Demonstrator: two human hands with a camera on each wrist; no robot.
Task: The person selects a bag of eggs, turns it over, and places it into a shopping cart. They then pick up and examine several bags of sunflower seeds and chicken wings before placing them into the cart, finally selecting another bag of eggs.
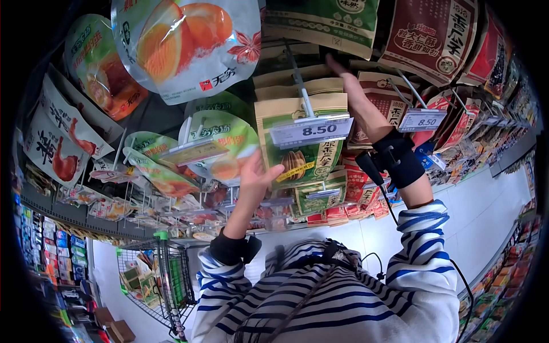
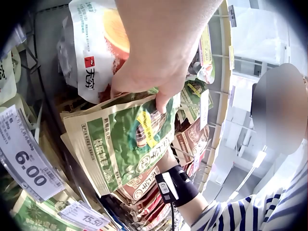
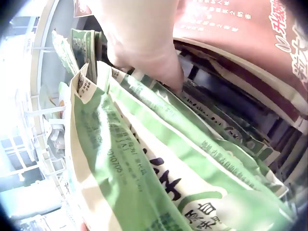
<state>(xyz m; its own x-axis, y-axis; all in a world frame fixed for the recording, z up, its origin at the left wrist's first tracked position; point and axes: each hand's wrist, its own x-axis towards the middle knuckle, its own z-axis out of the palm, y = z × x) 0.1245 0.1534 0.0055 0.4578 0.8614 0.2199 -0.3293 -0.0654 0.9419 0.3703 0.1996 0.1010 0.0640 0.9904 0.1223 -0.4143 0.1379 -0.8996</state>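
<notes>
Green bags (image 1: pixel 303 157) hang as a stack on a metal hook (image 1: pixel 300 86) at the centre of the head view, faces toward the person. A price label (image 1: pixel 310 131) reading 8.50 is mounted at the hook's front end and overlaps the upper face of the front bag. The left hand (image 1: pixel 255 177) is located at the left edge of the stack. Its thumb lies across the front face, beside the yellow strip; the other fingers pass behind the edge, so that the bags are gripped between thumb and fingers. The fingertips behind the bags are hidden. The right hand (image 1: pixel 366 108) is located on the opposite side, extended past the right edge of the stack toward the rear. In the right wrist view, it lies over the top edges of several bags, its fingertips reaching down among them; whether these fingers grasp a bag or are released cannot be told. Brown bags (image 1: pixel 429 40) hang to the right of the stack. A white pouch (image 1: pixel 186 48) printed with oranges hangs to the upper left, apart from the left hand in the head view. A cart (image 1: pixel 157 283) containing packets stands on the floor at the lower left.
</notes>
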